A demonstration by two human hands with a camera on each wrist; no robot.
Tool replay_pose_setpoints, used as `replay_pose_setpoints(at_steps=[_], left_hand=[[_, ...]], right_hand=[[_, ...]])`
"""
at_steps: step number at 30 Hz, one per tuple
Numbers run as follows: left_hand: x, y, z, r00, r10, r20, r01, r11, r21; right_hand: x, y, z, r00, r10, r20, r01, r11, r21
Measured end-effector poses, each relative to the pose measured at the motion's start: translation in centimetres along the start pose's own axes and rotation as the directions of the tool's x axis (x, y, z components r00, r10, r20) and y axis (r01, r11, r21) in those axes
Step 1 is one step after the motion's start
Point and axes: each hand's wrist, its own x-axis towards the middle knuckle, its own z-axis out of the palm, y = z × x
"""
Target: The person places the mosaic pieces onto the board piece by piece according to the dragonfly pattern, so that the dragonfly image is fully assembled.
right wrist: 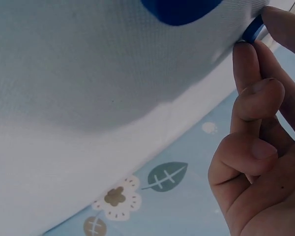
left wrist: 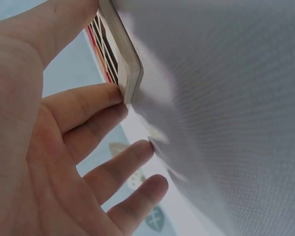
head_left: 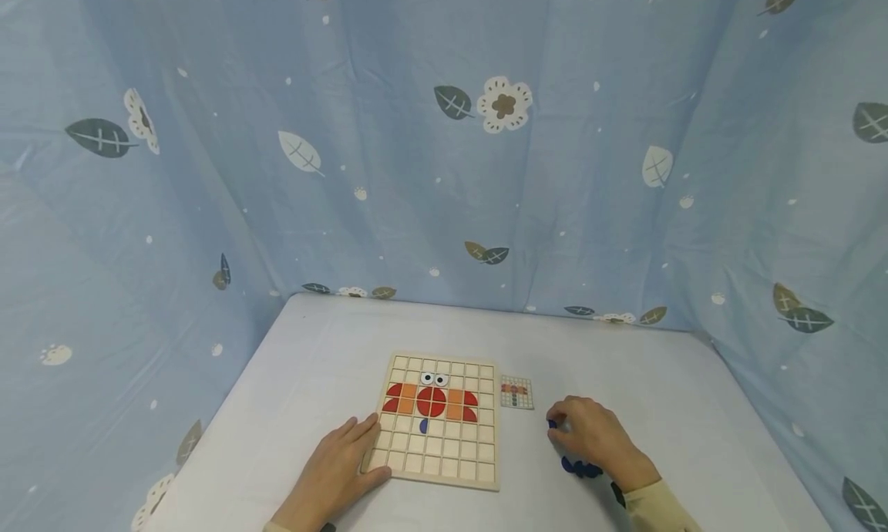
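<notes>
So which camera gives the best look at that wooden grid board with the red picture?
The head view: the whole wooden board lies flat, its red, orange and blue tiles visible. The left wrist view shows only one corner beside the left hand. The right wrist view misses it.

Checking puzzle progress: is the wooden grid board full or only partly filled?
Partly filled. The wooden grid board holds red and orange pieces in its upper rows; bottom rows are bare.

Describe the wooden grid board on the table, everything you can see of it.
The wooden board is a pale, square tray divided into small square cells, lying flat on the white table. Red and orange pieces with two white eyes form a crab-like figure across its upper rows; one blue piece sits just below. The lower rows hold plain wood. The left hand rests with straight fingers against its near left corner.
</notes>
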Motion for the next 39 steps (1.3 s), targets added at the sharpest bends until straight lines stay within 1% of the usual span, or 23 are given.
replay_pose_setpoints(at_steps=[6,8,10,12,15,18,24,26,28,31,33,35,37,38,39], left_hand=[[0.0,0.1,-0.1,1.000,0.000,-0.001,0.000,1.000,-0.002],[-0.1,0.1,-0.2,1.000,0.001,-0.003,-0.001,1.000,-0.005],[-0.1,0.1,-0.2,1.000,0.001,-0.001,-0.001,1.000,-0.008],[-0.1,0.1,-0.3,1.000,-0.001,0.003,0.001,1.000,-0.008],[-0.1,0.1,-0.2,1.000,-0.004,0.010,0.004,1.000,-0.006],[-0.1,0.1,-0.1,1.000,-0.003,0.012,0.003,1.000,0.000],[-0.1,0.2,-0.2,1.000,0.011,-0.009,-0.011,1.000,-0.001],[-0.1,0.2,-0.3,1.000,0.016,-0.016,-0.016,1.000,-0.004],[-0.1,0.2,-0.3,1.000,0.016,-0.018,-0.016,1.000,-0.005],[-0.1,0.2,-0.4,1.000,0.011,-0.012,-0.011,1.000,-0.003],[0.0,0.2,-0.4,1.000,0.008,-0.009,-0.008,1.000,-0.002],[0.0,0.1,-0.3,1.000,0.008,-0.010,-0.008,1.000,-0.004],[0.0,0.0,-0.2,1.000,0.008,-0.013,-0.008,1.000,-0.006],[0.0,0.0,-0.2,1.000,0.008,-0.015,-0.008,1.000,-0.007],[-0.1,0.0,-0.2,1.000,0.009,-0.016,-0.009,1.000,-0.008]], right_hand=[[0.1,-0.3,0.0,0.999,-0.037,-0.033,0.038,0.999,0.013],[0.2,-0.5,-0.1,0.996,-0.066,-0.062,0.068,0.997,0.032],[0.3,-0.8,-0.1,0.989,-0.113,-0.099,0.117,0.993,0.036],[0.4,-1.2,0.0,0.974,-0.175,-0.144,0.180,0.983,0.028],[0.5,-1.8,0.1,0.939,-0.270,-0.211,0.279,0.960,0.016],[0.7,-2.4,0.3,0.904,-0.339,-0.259,0.359,0.933,0.031],[1.4,-3.9,0.8,0.858,-0.406,-0.314,0.446,0.892,0.067],[1.6,-4.7,1.0,0.839,-0.427,-0.338,0.474,0.878,0.068],[1.8,-5.6,1.2,0.815,-0.454,-0.360,0.511,0.856,0.078],[2.1,-7.1,1.4,0.789,-0.488,-0.373,0.553,0.828,0.086],[2.3,-8.2,1.5,0.778,-0.507,-0.370,0.576,0.812,0.099],[2.5,-9.3,1.7,0.773,-0.524,-0.357,0.590,0.801,0.103],[2.7,-10.3,1.7,0.773,-0.537,-0.338,0.600,0.792,0.113],[2.7,-10.8,1.8,0.775,-0.541,-0.327,0.601,0.791,0.117],[2.8,-11.2,1.8,0.783,-0.539,-0.311,0.596,0.793,0.125]])
